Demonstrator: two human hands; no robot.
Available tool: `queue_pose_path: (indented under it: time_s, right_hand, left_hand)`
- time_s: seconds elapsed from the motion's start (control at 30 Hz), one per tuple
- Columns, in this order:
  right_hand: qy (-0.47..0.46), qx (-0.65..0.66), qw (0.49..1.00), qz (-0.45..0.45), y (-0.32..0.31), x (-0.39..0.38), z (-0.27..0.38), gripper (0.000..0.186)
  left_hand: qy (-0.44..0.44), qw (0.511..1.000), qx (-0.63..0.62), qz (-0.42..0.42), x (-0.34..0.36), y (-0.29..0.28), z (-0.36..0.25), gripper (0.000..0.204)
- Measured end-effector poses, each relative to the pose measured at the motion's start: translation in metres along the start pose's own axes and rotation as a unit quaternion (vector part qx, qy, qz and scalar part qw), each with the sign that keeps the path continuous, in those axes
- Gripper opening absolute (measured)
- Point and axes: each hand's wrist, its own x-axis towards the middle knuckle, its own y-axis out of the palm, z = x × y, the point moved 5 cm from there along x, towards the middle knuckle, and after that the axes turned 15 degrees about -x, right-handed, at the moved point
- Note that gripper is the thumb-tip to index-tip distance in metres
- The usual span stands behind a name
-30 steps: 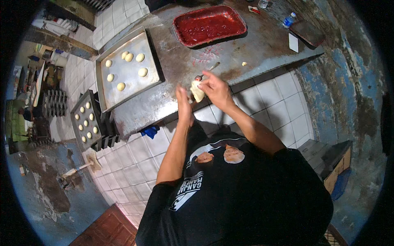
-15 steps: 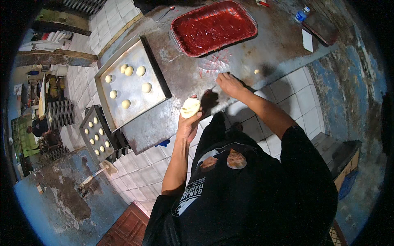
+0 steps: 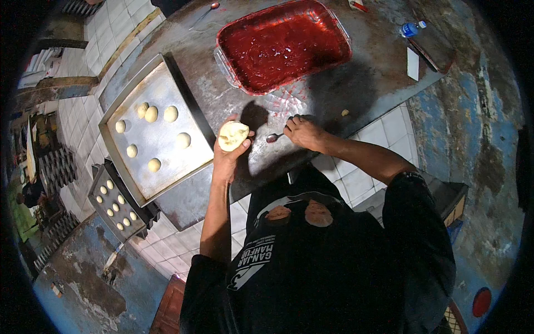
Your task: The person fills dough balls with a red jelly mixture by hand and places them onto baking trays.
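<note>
Two bare hands are out over the table (image 3: 378, 83) in the head view, and both are busy. The left hand (image 3: 228, 149) has a piece of dough (image 3: 233, 136), pressed flat with a ragged hollow facing up, thumb along the near edge and fingers wrapped behind it. So that grip's closed around the dough, just off the corner of the big tray (image 3: 160, 136).

Right hand (image 3: 302, 132) is curled up tight on the handle of a spoon (image 3: 271, 138). Spoon's bowl points left at the dough, with some dark red stuff on it, and there's a gap between the two.

Just past the hands is a pan (image 3: 223, 45) with sticky red filling (image 3: 278, 47) in it, plus red smears on the table in front. Seven dough balls (image 3: 183, 140) sit on the big tray, with a smaller tray (image 3: 114, 192) of more balls below left. Over on the right: a bottle (image 3: 410, 30), a white card (image 3: 413, 64) and a yellowish crumb (image 3: 345, 112).
</note>
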Motion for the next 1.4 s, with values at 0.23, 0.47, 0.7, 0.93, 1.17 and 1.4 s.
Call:
queue_pose_path:
  time_s: [0.23,0.47,0.7,0.93,1.17,1.4]
  right_hand:
    - [0.053,0.244,0.967,0.044,0.01,-0.015,-0.024,0.016]
    - [0.2,0.276,0.937,-0.083,-0.085,0.023,-0.134,0.012]
    - [0.069,0.098,0.99,0.067,-0.047,0.084,-0.169,0.017]
    - [0.024,0.069,0.969,0.238,-0.034,0.122,-0.158,0.021]
    - [0.134,0.521,0.809,0.239,-0.056,0.111,-0.186,0.03]
    - [0.183,0.184,0.956,-0.134,-0.105,0.067,-0.078,0.025]
  left_hand:
    - [0.047,0.998,0.041,-0.021,0.008,-0.01,-0.01,0.066]
    - [0.096,0.991,0.089,-0.042,0.015,-0.01,-0.008,0.051]
    - [0.085,0.993,0.072,-0.033,0.047,0.009,-0.018,0.08]
    - [0.08,0.978,0.182,-0.056,0.072,-0.038,-0.012,0.05]
    - [0.174,0.955,0.225,-0.083,0.081,-0.032,-0.016,0.042]
    - [0.225,0.922,0.286,-0.136,0.097,0.03,-0.001,0.055]
